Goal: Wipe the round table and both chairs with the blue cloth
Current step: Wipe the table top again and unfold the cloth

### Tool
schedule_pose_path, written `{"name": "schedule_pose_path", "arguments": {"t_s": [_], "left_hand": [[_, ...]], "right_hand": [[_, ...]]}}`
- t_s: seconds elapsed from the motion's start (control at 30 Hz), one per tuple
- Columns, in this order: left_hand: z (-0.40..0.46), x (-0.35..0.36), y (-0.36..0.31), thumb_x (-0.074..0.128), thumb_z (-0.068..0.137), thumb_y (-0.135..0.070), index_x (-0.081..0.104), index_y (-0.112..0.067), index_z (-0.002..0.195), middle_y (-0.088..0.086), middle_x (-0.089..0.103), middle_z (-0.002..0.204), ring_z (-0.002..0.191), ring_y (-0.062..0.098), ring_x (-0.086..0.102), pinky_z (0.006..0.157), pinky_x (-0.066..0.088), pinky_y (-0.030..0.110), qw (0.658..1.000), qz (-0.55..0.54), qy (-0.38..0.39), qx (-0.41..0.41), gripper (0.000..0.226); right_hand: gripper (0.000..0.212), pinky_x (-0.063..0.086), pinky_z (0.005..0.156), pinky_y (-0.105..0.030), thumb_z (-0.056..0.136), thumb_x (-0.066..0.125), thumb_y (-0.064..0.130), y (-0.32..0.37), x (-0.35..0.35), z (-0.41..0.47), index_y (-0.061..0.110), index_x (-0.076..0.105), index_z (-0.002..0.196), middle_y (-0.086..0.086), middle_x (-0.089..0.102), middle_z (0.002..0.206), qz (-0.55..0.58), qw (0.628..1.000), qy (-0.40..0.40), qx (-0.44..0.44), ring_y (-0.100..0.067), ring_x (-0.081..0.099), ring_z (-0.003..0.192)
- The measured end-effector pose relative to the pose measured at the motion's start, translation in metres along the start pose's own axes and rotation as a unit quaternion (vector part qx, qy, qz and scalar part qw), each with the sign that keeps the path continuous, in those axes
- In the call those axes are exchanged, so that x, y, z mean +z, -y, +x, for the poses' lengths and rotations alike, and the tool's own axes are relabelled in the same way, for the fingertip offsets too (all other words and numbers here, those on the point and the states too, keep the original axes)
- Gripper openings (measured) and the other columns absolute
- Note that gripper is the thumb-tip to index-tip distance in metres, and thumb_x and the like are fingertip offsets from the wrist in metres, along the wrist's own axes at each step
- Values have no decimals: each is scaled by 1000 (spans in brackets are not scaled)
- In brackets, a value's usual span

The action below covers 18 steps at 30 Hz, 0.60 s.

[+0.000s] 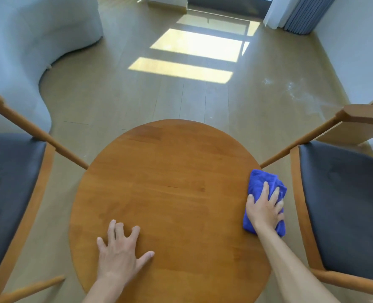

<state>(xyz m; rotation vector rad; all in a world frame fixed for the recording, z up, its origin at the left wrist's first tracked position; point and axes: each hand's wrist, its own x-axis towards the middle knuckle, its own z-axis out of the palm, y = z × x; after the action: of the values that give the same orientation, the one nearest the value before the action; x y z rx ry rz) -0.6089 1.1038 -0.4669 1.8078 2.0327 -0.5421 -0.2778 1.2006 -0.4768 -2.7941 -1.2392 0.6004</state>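
We see a round table (pixel 170 193) of smooth, glossy orange-brown wood. A folded, fluffy blue cloth (pixel 260 182) lies at its right edge, under the right hand (pixel 265 209), whose fingers spread flat and press it down. The left hand (pixel 121 248) rests open on the bare top, fingers splayed. Wooden chairs with dark padded seats flank the table, left (pixel 12 182) and right (pixel 345 204). Sunlight patches (pixel 192 53) mark the plank floor beyond.
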Motion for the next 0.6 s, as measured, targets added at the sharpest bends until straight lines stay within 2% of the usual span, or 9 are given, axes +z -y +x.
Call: {"name": "schedule_pose_path", "arguments": {"t_s": [0.1, 0.23, 0.33, 0.43, 0.5, 0.53, 0.57, 0.6], "left_hand": [[14, 1, -3, 44, 73, -81, 36, -32, 140, 15, 22, 149, 145, 38, 0, 108, 27, 53, 1000, -1, 9, 12, 84], [14, 8, -3, 38, 79, -79, 25, -31, 139, 13, 6, 154, 144, 38, -16, 113, 14, 58, 999, -10, 35, 19, 79], [11, 12, 0, 36, 80, -78, 23, -31, 140, 10, -2, 156, 142, 36, -24, 114, 6, 59, 998, -38, 37, 27, 78], [7, 12, 9, 33, 81, -76, 30, -32, 139, 0, -1, 156, 144, 27, -23, 117, 5, 53, 994, -99, 28, 35, 73], [5, 9, 20, 30, 87, -68, 40, -29, 135, -5, 15, 154, 147, 18, -7, 116, 19, 44, 987, -156, -12, 30, 63], [3, 4, 26, 30, 90, -62, 48, -26, 128, -2, 28, 148, 146, 17, 11, 109, 34, 38, 982, -181, -48, 29, 55], [3, -2, 31, 32, 93, -54, 56, -21, 114, 1, 44, 136, 136, 20, 35, 94, 47, 34, 974, -202, -99, 29, 46], [4, -6, 35, 35, 92, -46, 60, -16, 98, 3, 54, 117, 116, 23, 53, 76, 52, 34, 961, -222, -162, 28, 39]], "right_hand": [[64, 14, 113, -57, 98, 39, 39, 40, 6, 26, 25, 12, 155, -7, 0, 163, -21, 999, -13, -35, -38, 6, 146], [66, 13, 114, -57, 97, 38, 42, 118, 23, 33, 25, 10, 155, -7, -1, 163, -51, 993, -8, -106, -38, 5, 147], [67, 13, 115, -56, 98, 35, 44, 192, 47, 13, 25, 6, 155, -6, -4, 163, -93, 972, 11, -217, -37, 3, 147], [67, 11, 116, -56, 98, 37, 44, 254, 77, -36, 27, 7, 155, -5, -4, 163, -121, 929, 35, -347, -36, 1, 148], [66, 9, 116, -56, 97, 40, 42, 275, 95, -77, 28, 10, 154, -4, -2, 163, -128, 895, 51, -424, -35, 1, 148], [66, 9, 116, -56, 96, 41, 41, 280, 103, -97, 28, 13, 154, -4, -1, 163, -128, 877, 57, -459, -34, 2, 148], [66, 8, 116, -56, 95, 43, 39, 280, 109, -116, 27, 15, 154, -3, 0, 163, -126, 859, 64, -492, -34, 3, 148], [66, 7, 117, -56, 94, 44, 38, 277, 114, -133, 27, 18, 154, -3, 2, 163, -125, 842, 72, -520, -33, 3, 148]]}}
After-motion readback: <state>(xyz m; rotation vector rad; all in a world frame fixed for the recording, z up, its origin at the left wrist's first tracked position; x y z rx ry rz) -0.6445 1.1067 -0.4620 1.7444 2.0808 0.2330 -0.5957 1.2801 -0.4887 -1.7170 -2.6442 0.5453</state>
